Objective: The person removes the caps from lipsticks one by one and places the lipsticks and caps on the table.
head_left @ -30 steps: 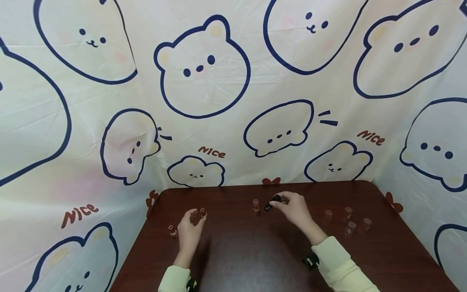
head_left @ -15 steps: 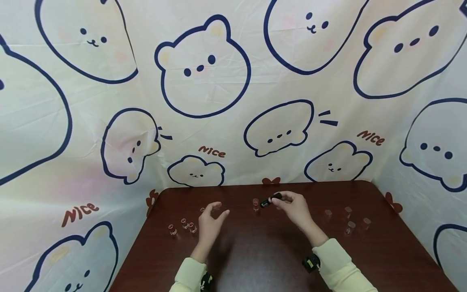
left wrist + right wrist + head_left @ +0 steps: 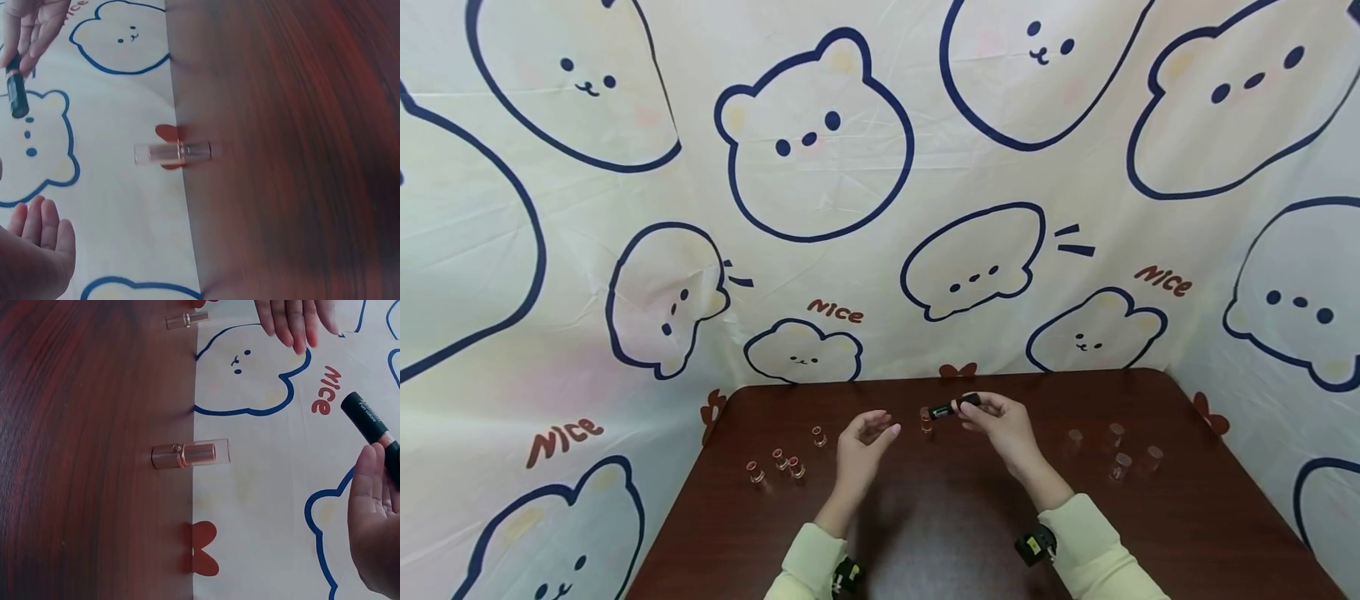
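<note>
— So, what could go wrong from here?
— Mostly a knock, I'd judge. The right hand (image 3: 1006, 432) pinches a dark lettered tube (image 3: 367, 422), and by its nine-o'clock end a clear-capped rose-gold lipstick tube (image 3: 189, 455) stands upright on the table (image 3: 925, 517). A low sweep could tip that one over.
— Do the two touch?
— They overlap in the head view, but both wrist views show them apart.
— And the left hand (image 3: 859, 457)?
— At eight o'clock from the upright tube, fingers loose, nothing visible in them. A clumsy grab could jolt the dark one free.
— What's unclear?
— The lettering's unreadable, and the right wrist view cuts off the dark tube at three o'clock. Between eight and nine, four small rose-gold pieces (image 3: 796, 468) are too tiny to identify; towards four, the clear cylinders (image 3: 1120, 469) might be caps.
</note>
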A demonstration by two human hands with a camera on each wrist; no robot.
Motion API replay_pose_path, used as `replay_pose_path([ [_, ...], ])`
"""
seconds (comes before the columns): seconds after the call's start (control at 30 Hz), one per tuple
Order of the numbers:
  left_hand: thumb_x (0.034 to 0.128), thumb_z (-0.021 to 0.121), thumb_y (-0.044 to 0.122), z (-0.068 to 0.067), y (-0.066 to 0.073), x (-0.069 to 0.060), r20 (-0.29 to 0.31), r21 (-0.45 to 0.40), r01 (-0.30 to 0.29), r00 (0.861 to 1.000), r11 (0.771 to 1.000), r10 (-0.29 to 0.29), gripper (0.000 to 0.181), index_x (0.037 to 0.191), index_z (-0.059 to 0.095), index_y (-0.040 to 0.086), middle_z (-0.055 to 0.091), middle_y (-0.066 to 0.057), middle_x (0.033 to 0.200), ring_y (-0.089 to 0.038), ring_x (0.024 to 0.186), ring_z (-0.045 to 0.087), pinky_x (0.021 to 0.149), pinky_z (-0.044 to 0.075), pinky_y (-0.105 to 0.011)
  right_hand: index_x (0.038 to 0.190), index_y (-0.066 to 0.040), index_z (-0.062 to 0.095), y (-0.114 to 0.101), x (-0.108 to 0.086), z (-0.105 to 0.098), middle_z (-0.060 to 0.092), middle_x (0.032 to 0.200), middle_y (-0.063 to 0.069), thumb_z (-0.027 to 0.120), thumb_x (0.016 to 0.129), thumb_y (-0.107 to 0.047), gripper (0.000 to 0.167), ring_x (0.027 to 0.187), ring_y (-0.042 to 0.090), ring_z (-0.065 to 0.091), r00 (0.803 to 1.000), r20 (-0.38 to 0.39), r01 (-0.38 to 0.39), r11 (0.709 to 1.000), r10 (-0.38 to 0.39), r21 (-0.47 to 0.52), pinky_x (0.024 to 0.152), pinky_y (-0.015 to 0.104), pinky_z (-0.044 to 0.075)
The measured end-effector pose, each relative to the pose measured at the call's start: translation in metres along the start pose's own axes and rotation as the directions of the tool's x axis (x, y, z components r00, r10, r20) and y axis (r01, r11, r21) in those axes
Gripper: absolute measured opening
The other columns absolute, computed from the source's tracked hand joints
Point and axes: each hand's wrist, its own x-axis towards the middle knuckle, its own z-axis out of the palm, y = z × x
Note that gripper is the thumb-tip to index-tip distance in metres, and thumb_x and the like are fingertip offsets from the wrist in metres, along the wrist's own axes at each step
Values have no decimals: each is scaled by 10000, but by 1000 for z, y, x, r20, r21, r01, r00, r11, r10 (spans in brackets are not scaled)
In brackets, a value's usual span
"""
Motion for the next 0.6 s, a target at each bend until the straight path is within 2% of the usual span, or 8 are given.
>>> replay_pose_path([
  [0.1, 860, 742, 84, 6, 4, 0, 27, -39, 18, 999, 999, -17, 333, 1140, 633, -61, 660, -217, 1111, -261, 994, 637, 833, 509, -250, 1183, 52, 628, 1, -1, 1, 708, 1050, 136, 731, 881, -172, 391, 938, 204, 691, 1000, -2, -7, 999, 7, 42, 839, 387, 529],
  [0.3, 880, 719, 77, 13, 14, 0, 73, -116, 86, 994, 990, -78, 348, 1171, 614, -84, 657, -223, 1133, -191, 983, 635, 821, 501, -232, 1175, 47, 625, 0, -3, 6, 717, 1027, 109, 714, 892, -150, 356, 995, 272, 674, 1000, -9, -18, 990, 19, 140, 846, 378, 528],
  [0.53, 890, 695, 42, 21, 42, -4, 145, -200, 105, 986, 974, -77, 341, 1172, 596, -120, 644, -254, 1145, -180, 989, 635, 836, 508, -258, 1103, -21, 665, 0, -4, 13, 729, 969, 78, 708, 892, -121, 237, 941, 239, 691, 999, -28, -27, 968, 35, 250, 815, 344, 540],
  [0.6, 894, 688, 34, 24, 46, -5, 152, -213, 123, 984, 969, -92, 330, 1174, 598, -116, 644, -248, 1148, -167, 986, 633, 837, 509, -258, 1078, -44, 671, -1, -5, 15, 726, 952, 72, 699, 899, -110, 193, 923, 224, 694, 999, -25, -28, 962, 36, 272, 812, 338, 541],
])
